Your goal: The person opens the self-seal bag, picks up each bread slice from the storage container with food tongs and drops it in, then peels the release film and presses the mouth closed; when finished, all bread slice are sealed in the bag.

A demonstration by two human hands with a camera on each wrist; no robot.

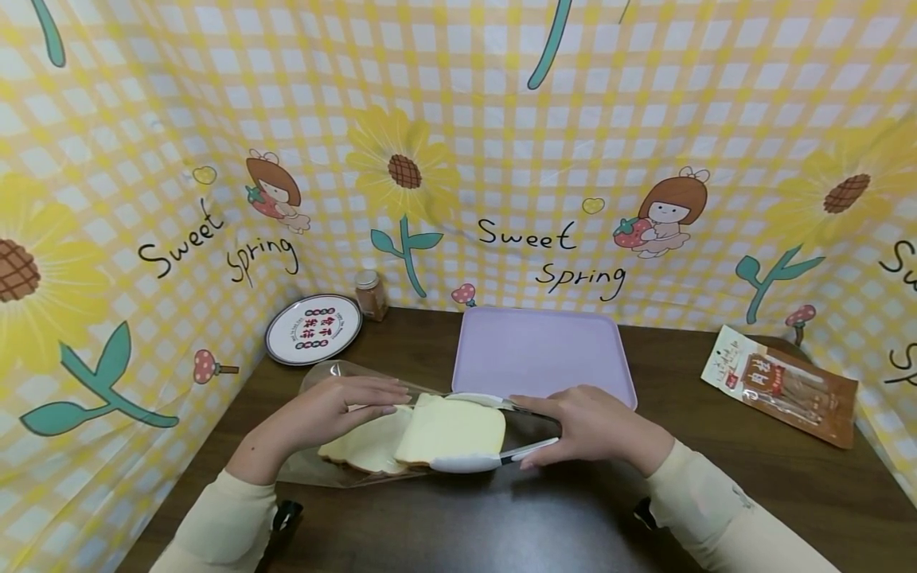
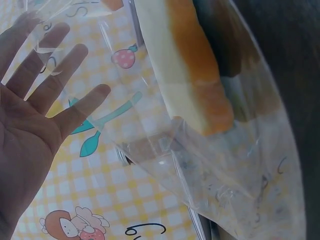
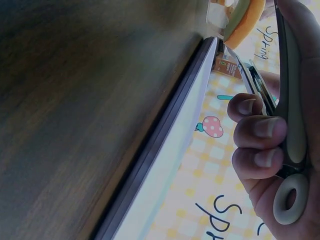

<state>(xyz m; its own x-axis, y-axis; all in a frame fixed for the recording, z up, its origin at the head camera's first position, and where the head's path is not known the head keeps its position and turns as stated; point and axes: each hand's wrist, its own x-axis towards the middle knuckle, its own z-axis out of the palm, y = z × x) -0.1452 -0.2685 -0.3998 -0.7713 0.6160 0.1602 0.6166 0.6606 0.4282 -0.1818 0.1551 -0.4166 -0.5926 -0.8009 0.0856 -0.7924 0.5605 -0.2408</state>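
Observation:
My right hand (image 1: pixel 598 422) grips kitchen tongs (image 1: pixel 466 463) with white tips and a dark handle. In the right wrist view, its fingers (image 3: pixel 260 127) curl round the tongs' handle. The tips lie along both sides of a bread slice (image 1: pixel 458 430), pale with a brown crust. Left of it, another pale slice (image 1: pixel 367 444) lies partly under it, in or at the mouth of a clear plastic bag (image 1: pixel 304 469). My left hand (image 1: pixel 344 410) is over the bag's far side, fingers straight. Spread fingers show through clear film on the left hand (image 2: pixel 35 110) in the left wrist view.
A lilac tray (image 1: pixel 537 350) lies behind the tongs. At the back left, a white plate (image 1: pixel 281 350) with red lettering leans near a small lidded jar (image 1: pixel 371 298). A brown packet (image 1: pixel 784 390) lies at the right. Checked cloth (image 1: pixel 501 159) walls the dark table (image 1: pixel 530 525).

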